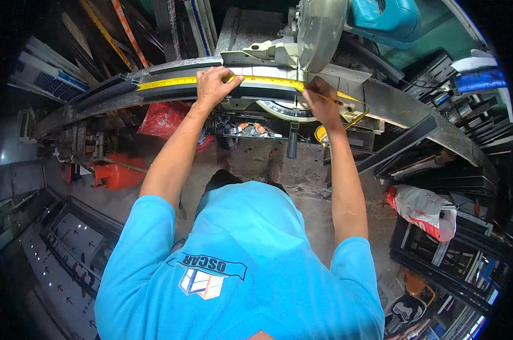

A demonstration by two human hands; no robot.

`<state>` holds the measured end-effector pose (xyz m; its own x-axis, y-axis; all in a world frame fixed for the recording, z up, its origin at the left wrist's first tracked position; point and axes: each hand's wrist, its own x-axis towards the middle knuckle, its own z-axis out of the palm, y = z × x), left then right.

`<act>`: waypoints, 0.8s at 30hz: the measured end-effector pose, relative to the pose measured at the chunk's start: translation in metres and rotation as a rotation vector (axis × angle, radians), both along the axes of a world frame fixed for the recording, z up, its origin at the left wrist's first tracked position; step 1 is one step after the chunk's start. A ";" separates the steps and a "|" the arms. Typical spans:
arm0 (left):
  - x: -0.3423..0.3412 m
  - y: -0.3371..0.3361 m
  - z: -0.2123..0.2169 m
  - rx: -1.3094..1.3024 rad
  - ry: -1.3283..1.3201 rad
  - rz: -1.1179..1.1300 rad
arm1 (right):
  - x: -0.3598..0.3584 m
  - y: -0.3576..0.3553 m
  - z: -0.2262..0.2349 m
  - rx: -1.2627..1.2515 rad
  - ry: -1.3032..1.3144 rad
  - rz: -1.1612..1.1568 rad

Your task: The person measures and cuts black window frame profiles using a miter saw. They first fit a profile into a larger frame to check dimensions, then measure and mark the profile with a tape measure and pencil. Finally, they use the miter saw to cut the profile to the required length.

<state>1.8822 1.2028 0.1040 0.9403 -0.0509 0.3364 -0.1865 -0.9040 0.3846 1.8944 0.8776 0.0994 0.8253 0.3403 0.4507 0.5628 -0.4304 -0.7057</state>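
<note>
A yellow tape measure blade (pixel 174 83) lies stretched along a dark metal profile (pixel 177 92) on the saw bench. My left hand (pixel 214 88) is closed over the blade's middle, its thumb stretched along the tape. My right hand (pixel 324 102) is at the blade's right part, beside the saw blade guard. Its fingers are closed round a slim, yellowish pencil-like stick (pixel 329 99). Past this hand the tape loops down to its yellow case (pixel 321 134), which hangs below the bench edge. The tips of my right fingers are partly hidden.
A mitre saw with a clear guard (pixel 323 34) and teal motor housing (pixel 384 20) stands over the bench. Its dark handle (pixel 292 141) juts toward me. Metal profiles (pixel 483 141) crowd the right side. An orange-red gas cylinder (pixel 118 171) lies on the floor at left.
</note>
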 end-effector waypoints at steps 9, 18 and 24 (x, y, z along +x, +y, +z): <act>-0.001 -0.001 0.001 0.010 -0.065 -0.025 | 0.003 -0.001 0.002 0.032 -0.070 0.016; 0.000 0.001 -0.002 0.002 -0.031 -0.013 | 0.007 -0.005 -0.001 -0.120 -0.133 0.017; 0.000 0.000 0.000 0.001 -0.008 -0.012 | 0.006 -0.003 -0.002 -0.042 -0.079 -0.008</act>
